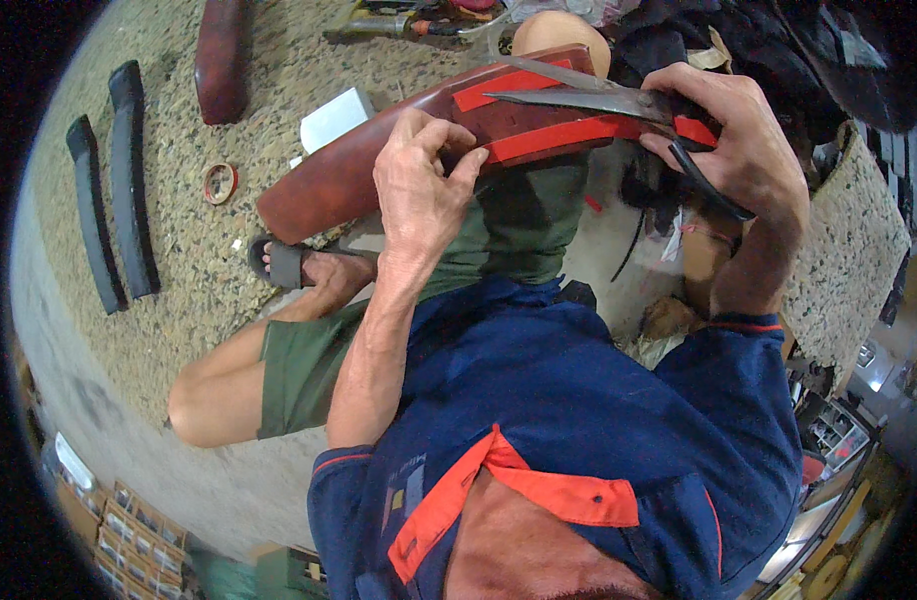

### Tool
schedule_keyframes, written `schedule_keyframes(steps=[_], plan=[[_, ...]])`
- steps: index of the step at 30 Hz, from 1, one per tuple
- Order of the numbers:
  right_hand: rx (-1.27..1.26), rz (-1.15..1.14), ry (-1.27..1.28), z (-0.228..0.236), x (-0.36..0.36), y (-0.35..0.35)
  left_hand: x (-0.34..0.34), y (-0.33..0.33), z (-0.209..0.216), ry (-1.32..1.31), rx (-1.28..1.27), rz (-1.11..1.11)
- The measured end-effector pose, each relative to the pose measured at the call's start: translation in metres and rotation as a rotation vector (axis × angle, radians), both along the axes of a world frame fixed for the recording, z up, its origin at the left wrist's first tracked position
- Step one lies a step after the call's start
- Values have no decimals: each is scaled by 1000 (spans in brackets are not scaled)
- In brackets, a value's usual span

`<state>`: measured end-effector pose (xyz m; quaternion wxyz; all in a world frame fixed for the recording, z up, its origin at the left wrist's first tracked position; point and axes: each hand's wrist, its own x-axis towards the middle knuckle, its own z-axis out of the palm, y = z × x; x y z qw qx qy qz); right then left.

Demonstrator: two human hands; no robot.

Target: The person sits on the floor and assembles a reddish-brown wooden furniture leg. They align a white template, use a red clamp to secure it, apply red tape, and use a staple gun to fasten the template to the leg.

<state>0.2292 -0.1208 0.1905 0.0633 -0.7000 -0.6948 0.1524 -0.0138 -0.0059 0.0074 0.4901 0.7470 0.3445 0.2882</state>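
Note:
A long reddish-brown padded piece (pixel 324 185), perhaps an armrest, lies slantwise across my thigh. One short red strip (pixel 484 92) lies on its upper side, and a longer red tape strip (pixel 559 140) runs along its near edge. My left hand (pixel 424 180) is closed, thumb and fingertips pinched at the left end of that longer strip. My right hand (pixel 749 140) is closed round the dark handles of a pair of scissors (pixel 589 103). The scissors' blades point left over the padded piece, spread apart. The longer strip's right end passes beneath my right hand.
Two dark curved strips (pixel 134 180) lie on the pebbled floor at the left, near a roll of tape (pixel 221 183). Another reddish-brown padded piece (pixel 222 70) and a white block (pixel 337 120) are beyond. Black material (pixel 799 45) is heaped at the far right.

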Motion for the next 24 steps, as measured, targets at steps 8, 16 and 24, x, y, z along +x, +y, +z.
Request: schedule_keyframes(steps=[8, 16, 24], plan=[[25, -32, 27, -3, 0, -3, -16, -68, 2, -135, 292, -186], [16, -12, 60, -3, 2, -3, 0, -101, -20, 63, 255, -243], [58, -29, 33, -3, -2, -5, 11, -114, -8, 219, 285, -228]])
